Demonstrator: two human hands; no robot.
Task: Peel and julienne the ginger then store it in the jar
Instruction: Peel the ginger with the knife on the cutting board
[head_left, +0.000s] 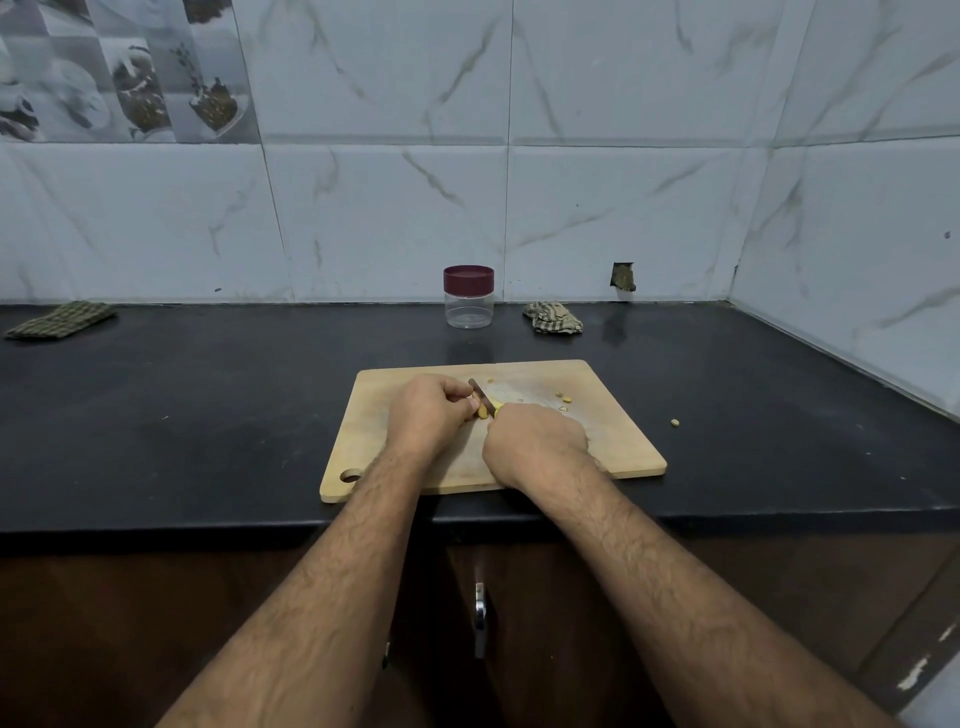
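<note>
A wooden cutting board (613, 447) lies on the black counter. Over its middle my left hand (428, 413) pinches a small yellowish piece of ginger (482, 412), mostly hidden by the fingers. My right hand (532, 441) grips a knife (481, 396) with a yellow handle; its dark blade points up-left and rests against the ginger. Small ginger bits (565, 400) lie on the board's right part. A clear jar (468, 305) with a maroon lid on stands behind the board near the wall.
One ginger bit (675, 422) lies on the counter right of the board. A crumpled checked cloth (553, 317) sits right of the jar, a folded green cloth (60, 319) at far left. Tiled walls close the back and right. Cabinet doors with a metal handle (479, 618) are below.
</note>
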